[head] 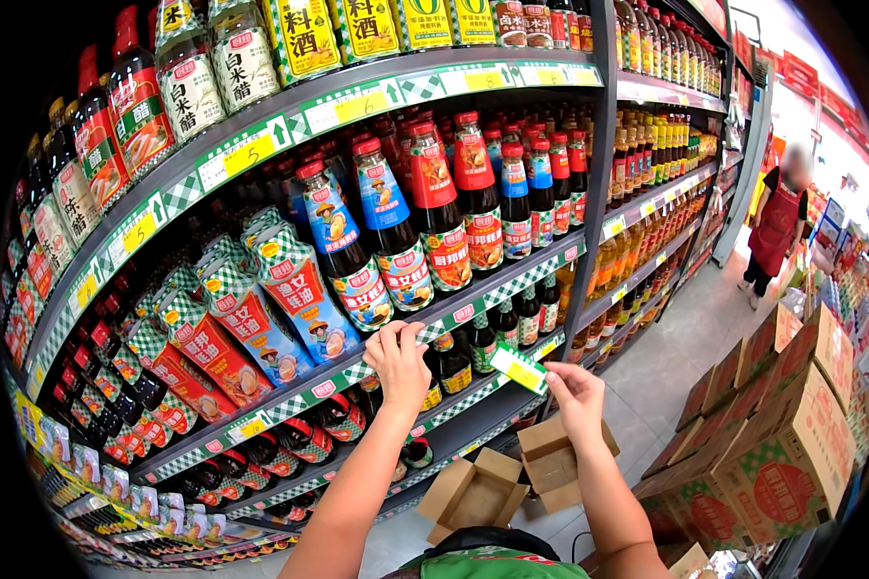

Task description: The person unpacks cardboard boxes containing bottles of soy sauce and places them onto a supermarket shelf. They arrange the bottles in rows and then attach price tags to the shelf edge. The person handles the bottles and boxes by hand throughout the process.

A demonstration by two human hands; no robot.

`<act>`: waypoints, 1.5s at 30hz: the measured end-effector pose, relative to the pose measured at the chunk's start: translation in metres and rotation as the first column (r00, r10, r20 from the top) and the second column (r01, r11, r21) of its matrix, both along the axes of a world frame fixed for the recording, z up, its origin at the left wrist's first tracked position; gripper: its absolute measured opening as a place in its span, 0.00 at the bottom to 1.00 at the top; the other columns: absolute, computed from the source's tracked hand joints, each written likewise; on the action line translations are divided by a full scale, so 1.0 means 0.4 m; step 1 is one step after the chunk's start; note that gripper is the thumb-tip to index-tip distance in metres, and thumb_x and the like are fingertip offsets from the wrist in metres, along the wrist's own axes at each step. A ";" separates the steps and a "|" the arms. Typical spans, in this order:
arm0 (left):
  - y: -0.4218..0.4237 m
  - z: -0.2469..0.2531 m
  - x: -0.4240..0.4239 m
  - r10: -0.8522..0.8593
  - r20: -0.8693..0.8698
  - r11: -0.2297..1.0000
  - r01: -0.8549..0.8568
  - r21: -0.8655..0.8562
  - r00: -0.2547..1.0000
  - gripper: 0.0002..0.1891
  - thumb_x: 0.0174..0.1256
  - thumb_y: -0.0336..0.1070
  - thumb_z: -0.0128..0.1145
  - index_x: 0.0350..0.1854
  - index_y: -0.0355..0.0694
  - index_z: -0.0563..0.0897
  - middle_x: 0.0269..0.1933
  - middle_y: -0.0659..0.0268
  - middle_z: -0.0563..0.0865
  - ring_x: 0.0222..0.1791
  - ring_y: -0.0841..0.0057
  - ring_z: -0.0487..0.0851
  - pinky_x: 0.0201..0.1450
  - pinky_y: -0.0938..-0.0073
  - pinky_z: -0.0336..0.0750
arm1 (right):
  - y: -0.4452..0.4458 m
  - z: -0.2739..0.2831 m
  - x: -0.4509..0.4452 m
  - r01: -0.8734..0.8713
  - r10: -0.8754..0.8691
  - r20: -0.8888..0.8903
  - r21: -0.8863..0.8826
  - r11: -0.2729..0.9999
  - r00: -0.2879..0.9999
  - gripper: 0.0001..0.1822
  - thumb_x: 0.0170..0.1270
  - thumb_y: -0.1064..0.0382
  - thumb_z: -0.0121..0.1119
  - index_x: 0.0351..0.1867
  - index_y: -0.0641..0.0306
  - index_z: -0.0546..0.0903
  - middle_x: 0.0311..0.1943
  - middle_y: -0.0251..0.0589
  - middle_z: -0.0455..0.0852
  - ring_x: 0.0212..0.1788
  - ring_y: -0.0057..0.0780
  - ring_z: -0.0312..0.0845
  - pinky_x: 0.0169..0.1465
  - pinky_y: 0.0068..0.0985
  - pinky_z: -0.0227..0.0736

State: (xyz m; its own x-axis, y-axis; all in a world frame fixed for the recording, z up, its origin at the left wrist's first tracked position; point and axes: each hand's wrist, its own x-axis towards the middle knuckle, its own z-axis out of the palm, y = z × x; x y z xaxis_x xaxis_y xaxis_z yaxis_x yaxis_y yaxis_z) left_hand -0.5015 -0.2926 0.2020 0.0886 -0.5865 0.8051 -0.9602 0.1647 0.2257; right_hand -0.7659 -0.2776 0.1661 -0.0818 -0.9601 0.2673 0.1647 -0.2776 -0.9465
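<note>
My left hand (398, 364) rests with its fingers on the green-checked edge strip (478, 313) of a store shelf, just below a blue-necked sauce bottle (403, 250). Between the thumb and fingers of my right hand (578, 396) is a green, white and yellow price tag (519, 367), held in front of the lower shelf. Bottles with blue or red necks stand on the shelf above my hands, and squeeze bottles (303, 289) in red and blue stand to the left. Another price tag (250, 428) sits in the same edge strip further left.
Two open cardboard boxes (478, 488) lie on the floor below my hands. Stacked closed cartons (767, 463) stand at the right. A person in a red apron (773, 224) stands in the aisle at the back right. More shelves of bottles (644, 155) run along the aisle.
</note>
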 end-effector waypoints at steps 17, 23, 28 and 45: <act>0.065 0.058 -0.048 -0.063 0.021 0.977 0.058 0.207 0.998 0.27 0.53 0.28 0.65 0.59 0.48 0.81 0.46 0.59 0.71 0.50 0.59 0.69 0.54 0.56 0.64 | -0.372 0.233 0.054 -0.108 -0.009 -0.428 -0.248 0.963 0.904 0.05 0.63 0.72 0.65 0.39 0.67 0.88 0.28 0.36 0.87 0.31 0.21 0.80 0.37 0.24 0.74; 0.074 0.056 -0.055 -0.065 0.028 0.976 0.058 0.211 0.997 0.28 0.53 0.29 0.64 0.60 0.50 0.81 0.46 0.59 0.71 0.51 0.58 0.69 0.56 0.56 0.65 | -0.408 0.203 0.054 -0.153 0.038 -0.397 -0.262 0.953 0.917 0.05 0.61 0.72 0.66 0.38 0.67 0.88 0.28 0.37 0.88 0.32 0.21 0.82 0.38 0.24 0.75; 0.079 0.055 -0.059 -0.040 0.026 0.974 0.033 0.225 0.999 0.27 0.53 0.30 0.64 0.60 0.50 0.81 0.47 0.58 0.71 0.51 0.58 0.69 0.57 0.56 0.64 | -0.409 0.203 0.053 -0.163 0.028 -0.428 -0.283 0.945 0.903 0.05 0.61 0.72 0.66 0.38 0.67 0.88 0.29 0.37 0.88 0.32 0.22 0.82 0.38 0.25 0.75; 0.088 0.051 -0.071 -0.047 0.016 0.974 0.042 0.223 0.999 0.29 0.52 0.29 0.65 0.61 0.50 0.81 0.48 0.57 0.71 0.53 0.57 0.69 0.59 0.56 0.65 | -0.422 0.199 0.115 -0.220 -0.056 -0.515 -0.459 0.861 0.855 0.04 0.56 0.71 0.69 0.33 0.62 0.87 0.29 0.37 0.82 0.39 0.35 0.74 0.44 0.30 0.72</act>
